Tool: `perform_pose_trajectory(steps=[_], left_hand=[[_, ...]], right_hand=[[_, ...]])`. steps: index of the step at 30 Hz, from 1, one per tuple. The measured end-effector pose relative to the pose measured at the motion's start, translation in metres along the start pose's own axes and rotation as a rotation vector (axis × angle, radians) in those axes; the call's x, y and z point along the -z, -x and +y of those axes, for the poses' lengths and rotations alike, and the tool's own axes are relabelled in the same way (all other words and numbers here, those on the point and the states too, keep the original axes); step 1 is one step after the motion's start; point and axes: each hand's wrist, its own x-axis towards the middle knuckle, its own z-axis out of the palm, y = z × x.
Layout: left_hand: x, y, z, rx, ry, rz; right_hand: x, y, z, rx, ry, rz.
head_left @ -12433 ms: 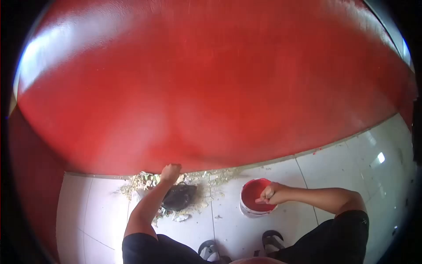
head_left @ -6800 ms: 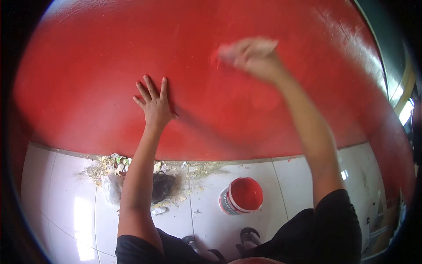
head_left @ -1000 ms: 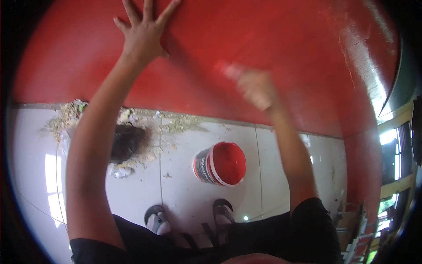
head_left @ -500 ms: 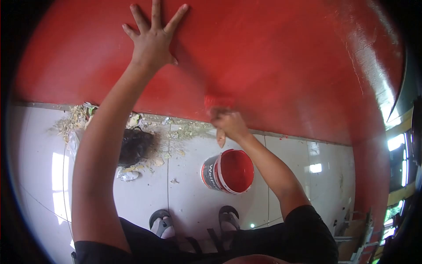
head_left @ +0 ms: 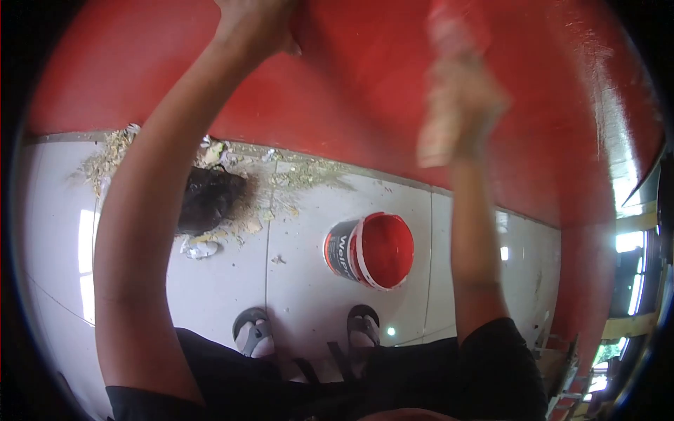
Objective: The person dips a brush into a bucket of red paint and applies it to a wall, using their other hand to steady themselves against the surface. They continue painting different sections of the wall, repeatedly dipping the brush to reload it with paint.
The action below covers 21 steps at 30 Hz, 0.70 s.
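Note:
My right hand, blurred by motion, is closed on a paintbrush with a wooden handle. The red bristle end points up against the red wall. At the upper left, my left hand rests against the same wall, its thumb stretched out and its other fingers cut off by the top of the view. Below my hands a paint bucket with a dark label stands on the floor, red paint inside it.
Scraped-off flakes and debris lie along the foot of the wall, beside a black plastic bag. White tiles cover the floor. My sandalled feet are near the bucket. Stacked items stand at the lower right.
My right hand has swept the paintbrush up and to the right along the wall. The view has tilted, so my left hand's fingertips have left the top of the picture.

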Motion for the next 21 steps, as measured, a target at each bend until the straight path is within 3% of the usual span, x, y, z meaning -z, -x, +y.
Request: perform_pose_trajectory(steps=[1,2,3,4,6,8,13,14,15,19,21], left_hand=[[0.001,0.0,0.0,0.0,0.009,-0.019],[0.001,-0.001,-0.001,-0.005,-0.007,-0.001],[0.002,-0.001,-0.001,-0.007,0.011,-0.042],[0.008,-0.003,-0.002,-0.01,0.029,-0.087],[0.013,-0.005,0.002,0.033,-0.002,-0.183],[-0.027,-0.005,-0.007,-0.051,0.109,0.193],[-0.022,-0.001,-0.002,-0.054,0.021,0.181],[-0.02,0.003,0.001,-0.09,0.018,0.182],[-0.017,0.007,0.005,-0.035,0.013,0.121],[0.022,0.044,0.059,0.037,0.068,-0.218],[0.022,0.059,0.074,-0.313,0.28,-0.541]], right_hand=[[-0.017,0.028,-0.002,0.215,0.303,-0.152],[-0.036,0.055,-0.013,0.306,0.214,-0.173],[-0.045,0.084,-0.021,0.34,0.122,-0.369],[-0.054,0.116,-0.025,0.212,0.034,-0.651],[-0.037,0.125,-0.038,-0.034,-0.129,-1.007],[-0.015,0.126,-0.03,-0.024,-0.188,-0.909],[0.079,0.118,0.017,-0.213,-0.523,-0.748],[0.105,0.113,0.019,-0.478,-0.492,-0.883],[0.124,0.114,0.026,-0.74,-0.462,-1.008],[0.169,0.164,0.066,-0.959,-0.451,-0.88],[0.186,0.178,0.077,-1.433,-0.636,-0.892]])
